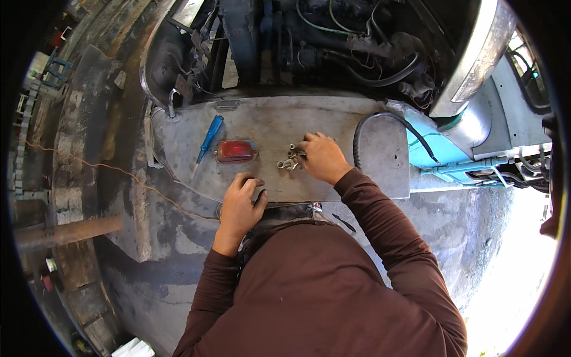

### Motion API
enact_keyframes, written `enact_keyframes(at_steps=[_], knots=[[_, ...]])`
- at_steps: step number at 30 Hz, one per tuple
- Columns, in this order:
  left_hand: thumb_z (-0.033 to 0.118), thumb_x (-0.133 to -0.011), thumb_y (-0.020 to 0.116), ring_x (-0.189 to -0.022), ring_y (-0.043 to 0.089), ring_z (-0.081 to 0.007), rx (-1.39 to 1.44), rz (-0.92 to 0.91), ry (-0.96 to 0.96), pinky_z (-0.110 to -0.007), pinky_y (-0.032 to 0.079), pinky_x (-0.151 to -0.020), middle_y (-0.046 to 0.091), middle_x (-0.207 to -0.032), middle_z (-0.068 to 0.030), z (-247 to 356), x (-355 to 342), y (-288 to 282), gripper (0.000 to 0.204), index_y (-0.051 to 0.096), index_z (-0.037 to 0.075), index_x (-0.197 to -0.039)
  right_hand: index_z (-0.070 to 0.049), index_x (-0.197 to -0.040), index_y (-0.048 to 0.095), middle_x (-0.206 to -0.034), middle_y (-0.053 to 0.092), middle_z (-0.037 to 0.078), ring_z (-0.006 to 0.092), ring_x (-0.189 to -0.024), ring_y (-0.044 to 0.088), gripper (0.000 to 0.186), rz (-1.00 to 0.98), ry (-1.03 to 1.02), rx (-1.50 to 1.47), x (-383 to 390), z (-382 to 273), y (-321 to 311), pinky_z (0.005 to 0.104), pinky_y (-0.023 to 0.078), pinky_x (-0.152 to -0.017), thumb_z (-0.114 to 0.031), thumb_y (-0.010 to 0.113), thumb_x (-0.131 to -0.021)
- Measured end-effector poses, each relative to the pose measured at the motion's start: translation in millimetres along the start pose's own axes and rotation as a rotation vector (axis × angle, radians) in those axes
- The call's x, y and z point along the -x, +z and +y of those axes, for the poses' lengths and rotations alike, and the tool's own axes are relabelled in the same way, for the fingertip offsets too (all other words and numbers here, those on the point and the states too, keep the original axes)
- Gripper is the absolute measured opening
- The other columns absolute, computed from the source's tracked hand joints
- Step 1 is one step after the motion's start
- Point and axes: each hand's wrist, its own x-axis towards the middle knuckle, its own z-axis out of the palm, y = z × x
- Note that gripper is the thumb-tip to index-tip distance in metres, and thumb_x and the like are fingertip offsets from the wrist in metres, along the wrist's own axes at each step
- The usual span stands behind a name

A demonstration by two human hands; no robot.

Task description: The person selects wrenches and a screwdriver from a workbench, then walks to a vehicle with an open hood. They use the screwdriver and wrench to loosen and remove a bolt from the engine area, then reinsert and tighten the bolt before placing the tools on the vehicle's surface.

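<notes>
My right hand (pixel 323 157) is over a small cluster of metal wrenches on the grey metal panel (pixel 333 187), its fingers curled onto them. The ends of several wrenches (pixel 288 164) stick out to the left of the fingertips; their shafts are partly hidden under the hand. At the panel's near edge rests my left hand (pixel 240 205), holding nothing, with thumb and fingers apart. Just beyond it lies a red lamp (pixel 235 151) with a rounded rectangular lens. A screwdriver (pixel 211 135) with a blue handle lies to the lamp's left, its tip pointing toward me.
An open engine bay (pixel 333 47) with hoses and wires is beyond the panel. A black corrugated hose (pixel 358 140) curves over the panel's right side. Light blue bodywork (pixel 419 152) stands at the right. An orange cord (pixel 134 177) crosses the floor at left.
</notes>
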Motion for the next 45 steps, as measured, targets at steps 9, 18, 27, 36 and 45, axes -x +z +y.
enact_keyframes(at_steps=[9, 18, 27, 36, 45], knots=[[0.007, -0.085, 0.077, -0.087, 0.069, -0.0334, 0.141, -0.173, 0.210, -0.040, 0.057, -0.077, 0.066, -0.104, -0.0160, -10.7, -66.9, -16.6, 0.032, 0.066, -0.001, -0.114, -0.004, -0.106, 0.072, -0.100, 0.074, 0.012, 0.0324, -0.092, 0.070, 0.022, 0.458, 0.326, -0.442, 54.4, -10.8, -31.6, 0.0414, 0.056, -0.084, -0.012, 0.080, -0.088], [0.020, -0.084, 0.080, -0.125, 0.060, -0.0288, -0.174, -0.499, 0.769, -0.045, 0.050, -0.103, 0.064, -0.132, -0.0080, 45.7, -169.3, 57.2, 0.043, 0.070, 0.014, -0.125, 0.003, -0.109, 0.073, -0.103, 0.074, 0.014, 0.0221, -0.092, 0.073, 0.021, 0.692, 0.992, -0.578, 216.0, 12.3, -34.8, 0.0332, 0.056, -0.084, -0.005, 0.075, -0.090], [0.035, -0.078, 0.080, -0.119, 0.061, -0.0274, -0.184, -0.605, 1.275, -0.054, 0.045, -0.103, 0.067, -0.114, -0.0060, 84.1, -171.8, 161.6, 0.031, 0.074, 0.016, -0.102, 0.005, -0.104, 0.072, -0.096, 0.076, 0.015, 0.0220, -0.089, 0.072, 0.022, 0.709, 1.114, -0.512, 266.6, -5.4, -3.9, 0.0352, 0.057, -0.081, -0.005, 0.080, -0.086], [0.029, -0.097, 0.072, -0.092, 0.064, -0.0262, 0.359, -0.117, 1.191, -0.043, 0.054, -0.092, 0.063, -0.097, -0.0060, 131.5, -196.7, 108.9, 0.048, 0.060, 0.015, -0.142, 0.004, -0.108, 0.069, -0.096, 0.070, 0.008, 0.0164, -0.088, 0.067, 0.019, 0.924, 1.002, -0.484, 270.6, 28.8, -42.5, 0.0319, 0.055, -0.083, 0.004, 0.072, -0.090], [0.026, -0.094, 0.081, -0.063, 0.055, -0.0122, 0.518, 0.397, 0.912, -0.029, 0.047, -0.056, 0.071, -0.094, -0.0066, 160.0, -272.8, -125.9, 0.035, 0.074, 0.006, -0.122, 0.003, -0.110, 0.066, -0.094, 0.067, 0.007, 0.0162, -0.088, 0.062, 0.018, 0.987, 0.590, -0.462, 172.5, 30.8, -140.5, 0.0330, 0.052, -0.083, 0.000, 0.071, -0.093]])
